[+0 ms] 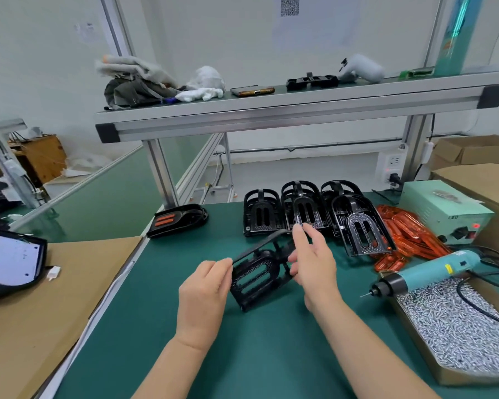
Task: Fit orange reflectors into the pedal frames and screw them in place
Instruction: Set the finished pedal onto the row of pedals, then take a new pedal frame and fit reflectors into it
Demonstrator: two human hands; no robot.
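Observation:
A black pedal frame (257, 272) is held tilted above the green bench top between both hands. My left hand (203, 292) grips its left edge. At its right side my right hand (313, 256) touches it with thumb and curled fingers while the index finger points up. Its two slots hold no reflector. Several more black pedal frames (308, 211) stand in a row behind. Loose orange reflectors (406, 234) are heaped to the right of that row. One pedal with orange reflectors fitted (177, 220) lies at the bench's back left.
A teal electric screwdriver (421, 273) rests on the rim of a tray of screws (458, 335) at the right. Behind it sits a green power box (441, 211). Cardboard (41, 298) covers the left bench. An aluminium shelf (271, 110) runs overhead.

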